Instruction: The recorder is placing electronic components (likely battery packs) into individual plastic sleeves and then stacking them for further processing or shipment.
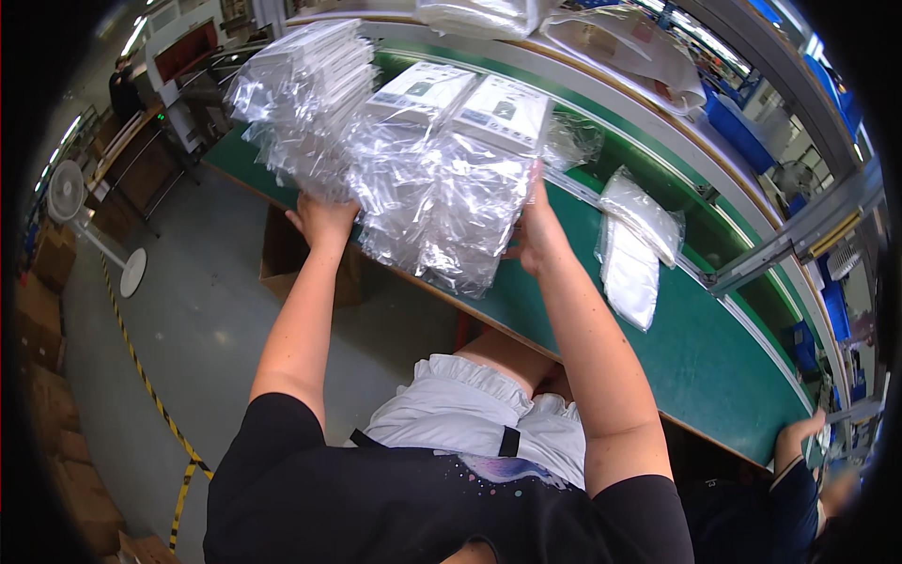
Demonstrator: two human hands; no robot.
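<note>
Two side-by-side stacks of flat white packages in clear plastic bags, a left stack (423, 86) and a right stack (503, 111), stand at the green bench's near edge. Their loose, crinkled bag ends hang toward me. My left hand (324, 221) is at the lower left of these stacks, its fingers partly hidden by the plastic. Along the right stack's side lies my right hand (540, 230), fingers against the bags. The stacks are held between both hands. A taller stack of similar bagged packages (315, 85) stands just left, above my left hand.
Flat clear bags of white material (634, 263) lie on the green bench (695, 348) to the right. A shelf behind carries more bagged items (484, 14) and a blue bin (738, 127). Below left are a cardboard box (282, 254) and a fan (68, 193). Another person's arm (799, 437) reaches in at right.
</note>
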